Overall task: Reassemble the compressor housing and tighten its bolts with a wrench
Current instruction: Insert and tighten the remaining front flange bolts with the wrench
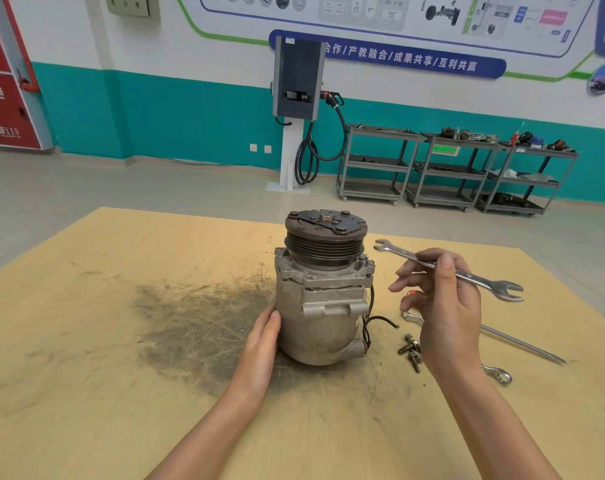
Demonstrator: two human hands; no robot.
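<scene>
Steel wrench (450,270) pinched in right hand (443,306); flat left hand (263,344) steadies compressor (323,306).

Compressor (323,292) upright on table (86,341); bolts (411,351) just right, carts (450,168) far behind.

head view looks down, close over workbench (86,341).

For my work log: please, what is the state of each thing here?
compressor: upright, pulley on top
left hand: flat against compressor side
right hand: holds wrench
wrench: lifted off table
loose bolts: lying on table, not fitted
</scene>
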